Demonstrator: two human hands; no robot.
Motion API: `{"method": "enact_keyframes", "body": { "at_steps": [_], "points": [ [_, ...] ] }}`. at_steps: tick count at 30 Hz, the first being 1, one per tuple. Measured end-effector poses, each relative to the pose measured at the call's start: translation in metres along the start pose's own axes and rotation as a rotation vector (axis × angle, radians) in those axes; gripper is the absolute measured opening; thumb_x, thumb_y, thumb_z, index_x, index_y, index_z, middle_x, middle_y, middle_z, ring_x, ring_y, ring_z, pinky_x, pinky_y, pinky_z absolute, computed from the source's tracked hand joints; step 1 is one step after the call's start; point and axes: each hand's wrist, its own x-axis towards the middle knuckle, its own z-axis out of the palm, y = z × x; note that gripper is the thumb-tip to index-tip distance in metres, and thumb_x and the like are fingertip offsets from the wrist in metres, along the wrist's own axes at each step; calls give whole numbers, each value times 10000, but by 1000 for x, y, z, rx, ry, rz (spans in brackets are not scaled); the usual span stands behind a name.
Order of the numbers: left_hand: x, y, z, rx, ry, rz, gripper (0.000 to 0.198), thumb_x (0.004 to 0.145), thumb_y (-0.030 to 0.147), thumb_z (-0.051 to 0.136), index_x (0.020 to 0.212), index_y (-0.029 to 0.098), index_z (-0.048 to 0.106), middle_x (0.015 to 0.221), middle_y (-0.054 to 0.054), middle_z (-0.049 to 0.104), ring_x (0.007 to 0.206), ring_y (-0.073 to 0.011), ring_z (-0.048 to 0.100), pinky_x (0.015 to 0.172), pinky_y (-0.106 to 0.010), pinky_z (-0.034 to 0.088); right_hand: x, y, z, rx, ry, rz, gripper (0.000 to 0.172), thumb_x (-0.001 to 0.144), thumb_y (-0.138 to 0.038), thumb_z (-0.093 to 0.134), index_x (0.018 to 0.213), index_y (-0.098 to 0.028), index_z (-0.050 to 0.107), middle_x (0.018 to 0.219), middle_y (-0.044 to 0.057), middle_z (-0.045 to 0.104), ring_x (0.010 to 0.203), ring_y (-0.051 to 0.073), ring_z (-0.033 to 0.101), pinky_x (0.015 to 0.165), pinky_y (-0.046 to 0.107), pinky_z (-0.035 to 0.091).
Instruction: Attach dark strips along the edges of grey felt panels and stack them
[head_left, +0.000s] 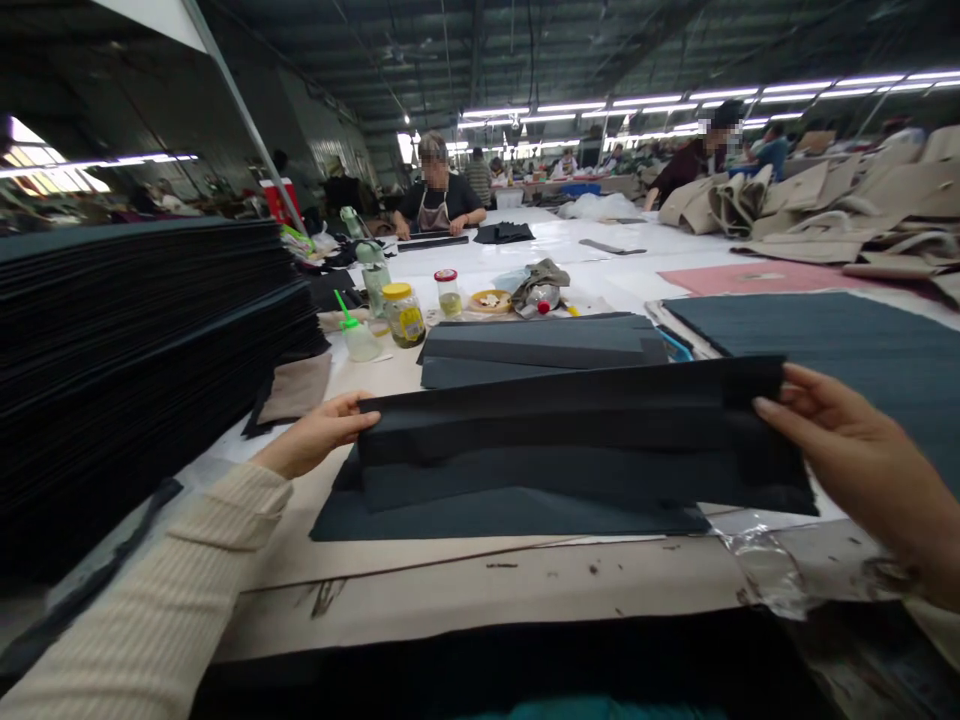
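Observation:
A long dark fabric panel (570,430) is stretched between my two hands, raised at its far edge. My left hand (330,430) pinches its upper left corner. At the upper right corner, my right hand (847,440) grips it between thumb and fingers. Beneath it, partly hidden, lies a blue-grey fabric piece (495,515) on the table. Just beyond the held panel is a low pile of similar dark panels (540,345).
Tall stacks of dark fabric (150,330) stand at the left. A squeeze bottle (361,342), a yellow-lidded jar (403,318) and a red-lidded jar (448,295) stand behind. Blue-grey sheets (825,340) lie right. Across the table a person (442,195) handles dark strips; beige bags (847,205) are heaped far right.

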Motion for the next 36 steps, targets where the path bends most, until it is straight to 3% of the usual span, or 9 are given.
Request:
{"method": "enact_keyframes", "body": {
  "at_steps": [2,6,10,13,15,18,21,24,36],
  "points": [
    [-8,-7,-9,-26,16,-64,441,692,470,576,1039,213,486,818,-7,610,740,-170,597,641,-283,473,-4,18,17,37,-144,45,520,720,-454,559,1162,-187,501,833,54,619,741,167,608,647,260,508],
    [-8,-32,-13,352,107,-35,455,655,446,564,1013,165,544,653,13,576,627,-167,576,606,-285,465,-14,46,48,-191,-410,-36,535,778,-413,495,1256,-184,419,848,70,605,656,162,609,599,254,496],
    [-7,-41,-8,522,307,28,483,721,398,475,1126,136,500,902,-64,601,812,-199,575,784,-336,446,-10,50,52,-350,-352,-279,541,827,-382,429,1317,-178,326,1014,128,571,771,205,610,710,316,507],
    [-14,-17,23,634,319,212,463,823,392,364,1180,118,472,1162,-122,540,1040,-216,517,923,-355,382,-11,27,52,-430,-304,-454,537,854,-386,368,1330,-142,315,1235,172,465,1105,270,491,952,402,398],
    [-23,8,60,737,190,399,468,870,390,312,1244,131,423,1300,-110,458,1206,-197,395,1021,-351,287,-20,6,59,-459,-358,-537,551,874,-407,311,1353,-136,287,1347,153,367,1237,267,357,1023,430,315],
    [-36,35,117,886,-6,560,502,893,435,280,1341,208,296,1423,-50,298,1315,-179,222,1075,-382,174,-41,-9,76,-489,-500,-625,589,876,-473,271,1371,-154,280,1403,113,301,1286,253,275,1037,458,278],
    [-42,34,142,938,-131,554,558,883,492,264,1367,215,239,1443,-47,239,1331,-182,175,1076,-391,159,-57,1,89,-523,-622,-652,619,860,-534,248,1366,-182,308,1389,91,329,1272,248,304,1013,470,309],
    [-47,13,128,957,-134,430,587,881,510,231,1381,204,200,1450,-56,207,1332,-187,171,1070,-393,170,-59,17,92,-537,-666,-648,631,854,-549,243,1369,-189,305,1396,77,310,1272,241,301,1011,464,318],
    [-85,-66,7,1035,163,-155,604,866,469,240,1363,128,264,1428,-136,238,1320,-255,199,1033,-487,215,-60,27,92,-499,-642,-662,651,849,-565,230,1372,-182,296,1401,68,290,1279,244,283,1025,478,289]
  ]
}}
